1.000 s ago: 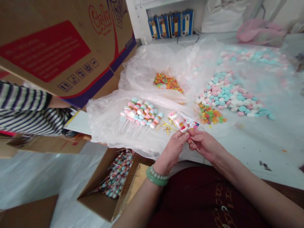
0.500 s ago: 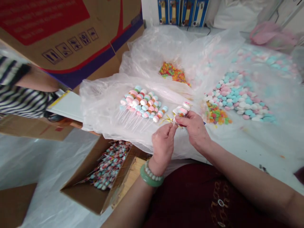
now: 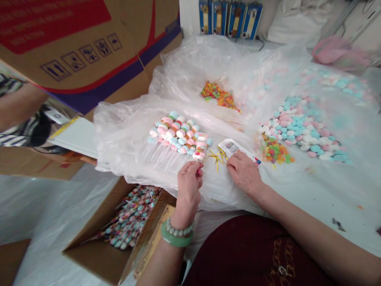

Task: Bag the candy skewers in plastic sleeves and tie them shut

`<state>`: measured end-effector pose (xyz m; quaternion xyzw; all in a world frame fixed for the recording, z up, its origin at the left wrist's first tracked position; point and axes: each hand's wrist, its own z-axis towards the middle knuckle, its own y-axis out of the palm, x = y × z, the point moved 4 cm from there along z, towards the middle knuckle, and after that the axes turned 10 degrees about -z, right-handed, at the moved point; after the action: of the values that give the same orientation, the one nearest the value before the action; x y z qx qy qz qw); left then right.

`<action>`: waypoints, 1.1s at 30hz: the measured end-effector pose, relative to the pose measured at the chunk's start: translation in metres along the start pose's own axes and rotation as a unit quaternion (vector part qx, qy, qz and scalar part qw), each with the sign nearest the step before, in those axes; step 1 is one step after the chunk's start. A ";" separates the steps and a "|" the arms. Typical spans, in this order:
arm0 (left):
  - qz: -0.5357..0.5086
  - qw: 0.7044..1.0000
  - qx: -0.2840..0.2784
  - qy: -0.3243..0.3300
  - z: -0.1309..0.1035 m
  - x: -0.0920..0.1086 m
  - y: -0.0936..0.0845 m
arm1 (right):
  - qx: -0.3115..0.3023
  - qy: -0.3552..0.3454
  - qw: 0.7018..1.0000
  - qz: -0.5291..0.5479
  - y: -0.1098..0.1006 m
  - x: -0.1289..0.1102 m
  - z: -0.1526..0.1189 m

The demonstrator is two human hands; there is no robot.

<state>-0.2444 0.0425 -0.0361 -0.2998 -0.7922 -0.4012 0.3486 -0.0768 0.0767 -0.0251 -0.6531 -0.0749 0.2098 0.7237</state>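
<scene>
My left hand point(image 3: 189, 180) is closed round the lower end of a candy skewer point(image 3: 201, 147), which stands up in a printed clear wrapper. My right hand point(image 3: 244, 172) rests at the gold twist ties point(image 3: 218, 157) and the stack of printed bags point(image 3: 235, 147); its fingers are bent together, and what they hold, if anything, is too small to tell. Left of the held skewer, rows of pink, white and blue candy skewers point(image 3: 175, 133) lie on the plastic sheet point(image 3: 125, 123), sticks toward me.
Loose pastel candies point(image 3: 300, 127) and gummy rings point(image 3: 276, 150) lie at the right, more rings point(image 3: 220, 95) farther back. An open carton point(image 3: 98, 254) of finished skewers sits below left. A large carton point(image 3: 119, 24) stands upper left, beside another person's arm point(image 3: 22, 104).
My hands have moved apart. The left carried the wrapped skewer leftward beside the rows; the right let it go and came down at the ties and bags.
</scene>
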 end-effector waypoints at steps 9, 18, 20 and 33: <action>0.055 0.993 -0.089 -0.053 -0.011 -0.019 0.029 | 0.050 -0.030 0.952 0.299 -0.033 -0.015 -0.015; 0.060 0.987 -0.126 -0.085 -0.027 -0.042 0.051 | 0.026 0.027 0.969 0.246 -0.018 0.004 -0.022; 0.061 0.990 -0.100 -0.075 -0.026 -0.045 0.051 | 0.046 0.025 0.966 0.254 -0.016 0.004 -0.026; 0.177 0.908 -0.324 -0.198 -0.034 -0.022 0.064 | -0.131 0.035 0.711 0.690 -0.034 0.006 -0.030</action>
<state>-0.1729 0.0409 -0.0110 -0.6051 -0.6053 -0.4997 0.1333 -0.0526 0.0495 0.0032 -0.6178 0.3952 0.6164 0.2867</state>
